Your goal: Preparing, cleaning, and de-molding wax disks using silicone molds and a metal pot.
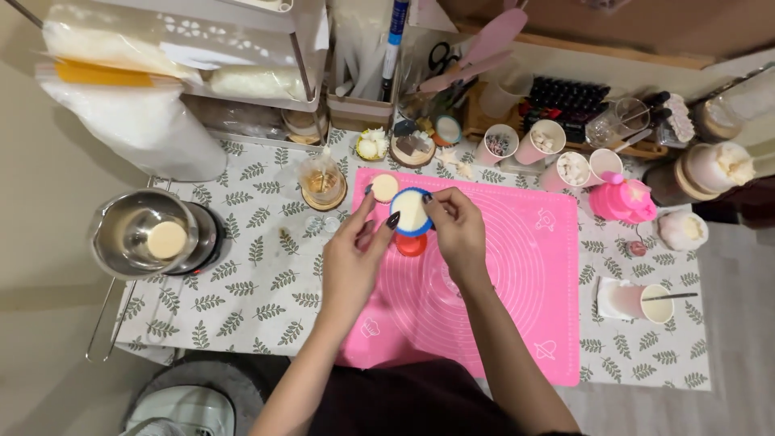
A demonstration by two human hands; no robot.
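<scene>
Your left hand [353, 257] and right hand [457, 230] together grip a blue round mould [410, 212] of cream wax above the pink silicone mat [517, 274].

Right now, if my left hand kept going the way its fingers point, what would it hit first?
Probably the small cream disc lying on the pink mat, just beyond the left hand; past it is the glass jar. Depth is hard to judge from above.

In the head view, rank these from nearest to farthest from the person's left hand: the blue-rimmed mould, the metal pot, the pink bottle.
From the left hand:
1. Blue-rimmed mould, held at its fingertips.
2. Metal pot, far left on the leaf-print cloth.
3. Pink bottle, far right, beyond the pink mat.
</scene>
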